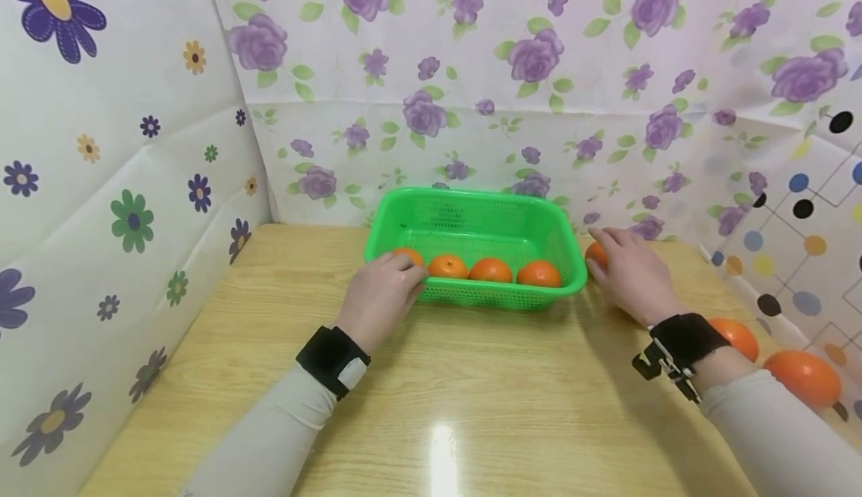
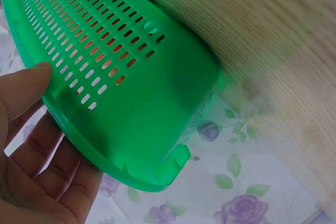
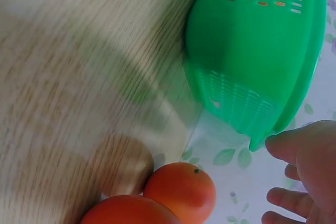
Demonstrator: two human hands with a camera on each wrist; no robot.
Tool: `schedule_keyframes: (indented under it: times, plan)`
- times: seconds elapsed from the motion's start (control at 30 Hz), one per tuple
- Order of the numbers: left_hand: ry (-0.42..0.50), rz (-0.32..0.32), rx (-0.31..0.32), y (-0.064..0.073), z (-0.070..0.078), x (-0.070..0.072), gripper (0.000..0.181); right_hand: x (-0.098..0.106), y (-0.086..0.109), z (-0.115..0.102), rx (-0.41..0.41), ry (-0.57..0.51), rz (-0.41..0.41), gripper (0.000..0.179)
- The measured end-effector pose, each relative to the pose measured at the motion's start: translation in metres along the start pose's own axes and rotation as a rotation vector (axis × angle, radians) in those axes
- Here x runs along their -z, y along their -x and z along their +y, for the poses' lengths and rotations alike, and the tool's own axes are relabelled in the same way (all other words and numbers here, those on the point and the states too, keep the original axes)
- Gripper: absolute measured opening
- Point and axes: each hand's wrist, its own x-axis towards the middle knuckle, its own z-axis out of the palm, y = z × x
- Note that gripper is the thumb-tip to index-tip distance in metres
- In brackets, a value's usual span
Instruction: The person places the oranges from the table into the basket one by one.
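Observation:
A green plastic basket (image 1: 478, 299) with slotted walls stands on the table, holding several oranges (image 1: 491, 270) in a row along its near side. At its near left corner, my left hand (image 1: 381, 296) grips the rim; in the left wrist view the thumb (image 2: 32, 85) lies on the outer wall and the fingers pass behind the rim. My right hand (image 1: 631, 272) is just right of the basket, over a loose orange (image 1: 595, 255) that it partly hides. In the right wrist view its thumb is close to the rim, with the fingers spread and nothing between them.
Two more oranges (image 1: 804, 379) lie on the table (image 1: 471, 377) at the right, partly behind my right forearm. A flowered cloth wall (image 1: 431, 115) rises behind the basket, with patterned walls at the left and right.

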Motion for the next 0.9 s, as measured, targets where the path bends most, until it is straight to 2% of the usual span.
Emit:
schedule_keyframes:
  times: [0.43,0.9]
  plan:
    - [0.0,0.007,-0.005,0.0,0.0,-0.001,0.011,-0.003,-0.015,0.003,0.008,0.044,-0.039,0.056]
    - [-0.005,0.012,-0.006,0.001,-0.001,-0.001,0.009,-0.007,-0.029,0.011,-0.069,0.035,-0.195,0.064]
